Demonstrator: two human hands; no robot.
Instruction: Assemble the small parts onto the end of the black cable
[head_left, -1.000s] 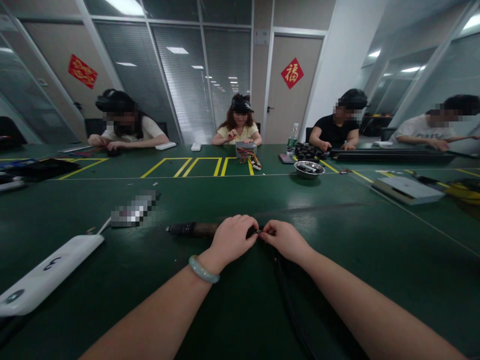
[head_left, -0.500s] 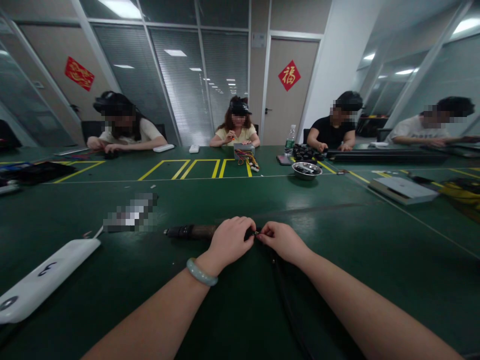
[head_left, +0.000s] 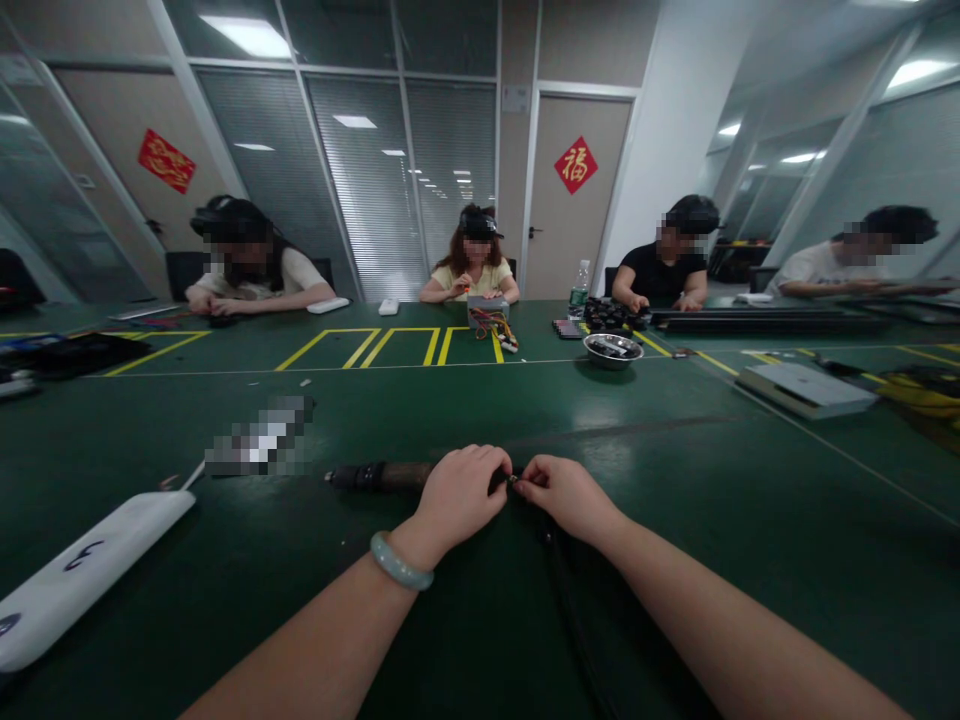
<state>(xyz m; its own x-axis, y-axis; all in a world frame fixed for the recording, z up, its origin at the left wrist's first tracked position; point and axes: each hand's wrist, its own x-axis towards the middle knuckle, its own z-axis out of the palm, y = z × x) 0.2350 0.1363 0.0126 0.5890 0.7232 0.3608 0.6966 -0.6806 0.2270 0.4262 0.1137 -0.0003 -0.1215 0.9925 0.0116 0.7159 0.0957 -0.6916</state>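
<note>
Your left hand (head_left: 461,490) is clenched around the dark cylindrical tool handle (head_left: 384,475), which lies toward the middle of the green worktop's (head_left: 712,500) near edge. Your right hand (head_left: 566,492) pinches a small metal part (head_left: 514,481) at the handle's end. A black cable (head_left: 571,600) runs from there toward you.

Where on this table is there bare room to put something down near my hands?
Bare green table lies between the dark cylindrical tool and the round steel bowl, and from your right hand to the flat grey box. Crowded: left of your left hand, the white oblong device; toward you, the black cable.
</note>
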